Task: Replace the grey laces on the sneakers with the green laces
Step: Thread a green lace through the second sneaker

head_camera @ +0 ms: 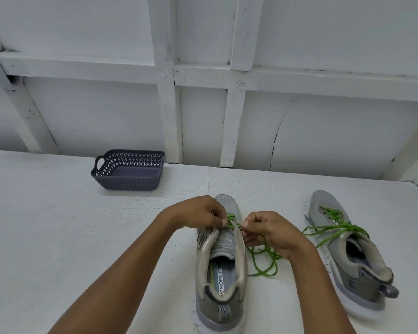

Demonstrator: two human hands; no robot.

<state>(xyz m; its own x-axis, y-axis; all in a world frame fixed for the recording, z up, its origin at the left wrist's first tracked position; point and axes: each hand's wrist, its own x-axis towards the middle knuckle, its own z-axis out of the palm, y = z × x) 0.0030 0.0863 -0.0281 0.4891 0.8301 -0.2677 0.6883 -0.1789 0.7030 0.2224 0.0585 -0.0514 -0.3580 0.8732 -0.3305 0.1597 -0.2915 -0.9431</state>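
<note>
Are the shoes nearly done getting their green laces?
About halfway. Done: the right shoe already wears its green lace, though the ends lie loose. In hand: the left hand and right hand pinch a second lace at the toe-end eyelets of the middle shoe. Left: thread the upper eyelets, where the tongue shows bare, and perhaps tie both. No grey laces are in view.

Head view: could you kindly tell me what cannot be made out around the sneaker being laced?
- Head view: the eyelets being threaded on the near sneaker, hidden by the left hand and right hand pinching the green lace.
- Head view: both elbows, cut off by the bottom edge.
- Head view: the insole print's last letters, hidden under the tongue.
</note>
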